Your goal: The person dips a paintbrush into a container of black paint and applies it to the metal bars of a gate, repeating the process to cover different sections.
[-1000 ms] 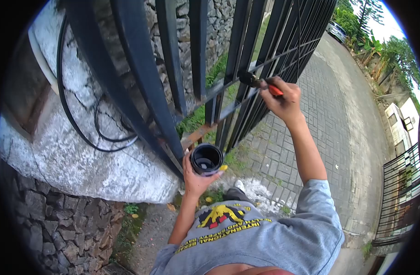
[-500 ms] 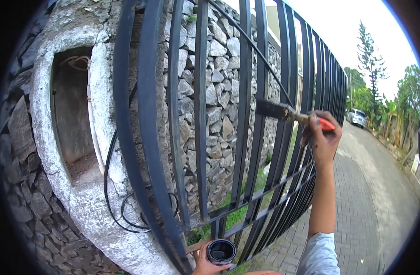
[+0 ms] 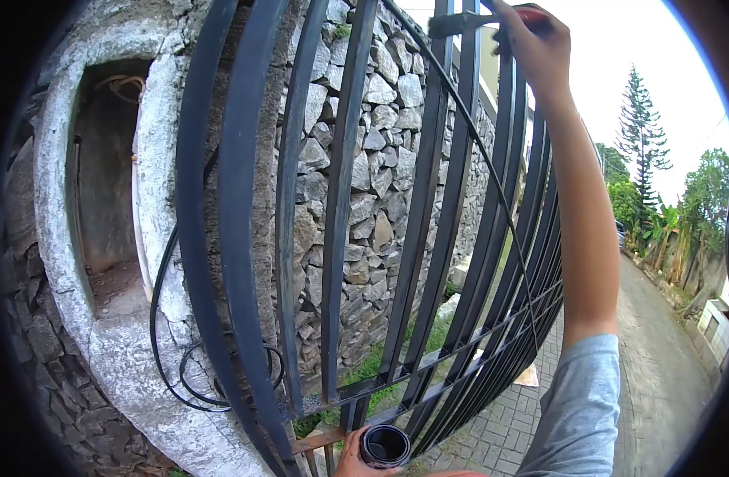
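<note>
Nearly level paintbrush (image 3: 474, 21), bristles (image 3: 445, 26) leftward

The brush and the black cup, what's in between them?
Between brush and cup, the head view shows black fence bars, with a stone wall behind.

no readable text, no legible label, brand, number or sign
</note>
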Available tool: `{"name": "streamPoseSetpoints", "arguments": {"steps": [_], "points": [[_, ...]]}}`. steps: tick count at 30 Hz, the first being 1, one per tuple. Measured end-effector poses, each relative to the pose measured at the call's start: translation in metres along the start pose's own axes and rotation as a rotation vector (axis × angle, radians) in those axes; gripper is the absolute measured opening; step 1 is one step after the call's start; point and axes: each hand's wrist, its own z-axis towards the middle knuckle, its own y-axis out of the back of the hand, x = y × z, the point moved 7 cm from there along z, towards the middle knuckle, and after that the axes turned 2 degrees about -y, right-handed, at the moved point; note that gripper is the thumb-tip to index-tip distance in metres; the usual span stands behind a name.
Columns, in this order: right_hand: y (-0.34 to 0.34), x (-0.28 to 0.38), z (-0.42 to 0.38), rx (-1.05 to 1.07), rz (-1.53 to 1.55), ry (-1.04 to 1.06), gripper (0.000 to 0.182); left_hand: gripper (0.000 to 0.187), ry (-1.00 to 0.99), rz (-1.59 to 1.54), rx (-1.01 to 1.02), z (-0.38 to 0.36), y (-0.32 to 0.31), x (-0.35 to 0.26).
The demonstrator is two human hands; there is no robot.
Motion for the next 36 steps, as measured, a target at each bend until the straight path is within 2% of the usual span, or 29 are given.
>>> {"name": "streamPoseSetpoints", "arguments": {"steps": [2, 4, 5, 7, 9, 12, 15, 19, 23, 27, 28, 31, 32, 35, 36], "points": [[-0.022, 0.003, 0.018, 0.184, -0.075, -0.01, 0.029, 0.14, -0.069, -0.345, -0.11, -0.001, 0.022, -0.001], [-0.036, 0.001, 0.037, 0.402, -0.245, -0.134, 0.03, 0.14, -0.117, -0.539, -0.166, 0.001, 0.027, -0.002], [-0.041, -0.003, 0.046, 0.511, -0.331, -0.2, 0.03, 0.139, -0.135, -0.588, -0.173, 0.003, 0.027, -0.002], [-0.048, -0.003, 0.066, 0.636, -0.339, -0.134, 0.029, 0.139, -0.177, -0.668, -0.191, 0.005, 0.028, -0.002], [-0.066, -0.025, 0.085, 0.82, -0.24, -0.258, 0.035, 0.139, -0.21, -0.708, -0.198, 0.01, 0.029, -0.006], [-0.077, -0.038, 0.109, 0.822, -0.366, -0.323, 0.034, 0.137, -0.231, -0.776, -0.145, 0.016, 0.02, -0.007], [-0.081, -0.018, 0.123, 0.652, -0.722, -0.179, 0.033, 0.136, -0.238, -0.747, -0.105, 0.019, 0.015, -0.008], [-0.1, -0.021, 0.101, 0.952, -0.698, -0.41, 0.041, 0.136, -0.249, -0.73, -0.067, 0.023, 0.013, -0.008], [-0.092, -0.054, 0.127, 0.796, -0.804, -0.45, 0.036, 0.136, -0.246, -0.724, -0.043, 0.024, 0.013, -0.006], [-0.088, -0.045, 0.142, 0.299, -0.747, -0.249, 0.027, 0.135, -0.249, -0.722, -0.027, 0.026, 0.014, -0.004], [-0.103, -0.074, 0.157, 0.423, -0.501, -0.156, 0.037, 0.135, -0.249, -0.72, -0.023, 0.027, 0.014, -0.002], [-0.118, -0.051, 0.131, 0.356, -0.476, 0.13, 0.042, 0.135, -0.248, -0.719, -0.008, 0.028, 0.016, 0.0], [-0.126, -0.029, 0.102, 0.519, -0.484, -0.078, 0.044, 0.135, -0.247, -0.72, -0.005, 0.03, 0.018, 0.0], [-0.137, -0.055, 0.093, 0.684, -0.409, -0.21, 0.045, 0.135, -0.24, -0.714, 0.01, 0.03, 0.02, 0.001], [-0.139, -0.037, 0.08, 0.671, -0.571, -0.157, 0.039, 0.135, -0.239, -0.711, 0.012, 0.03, 0.021, 0.001]]}}
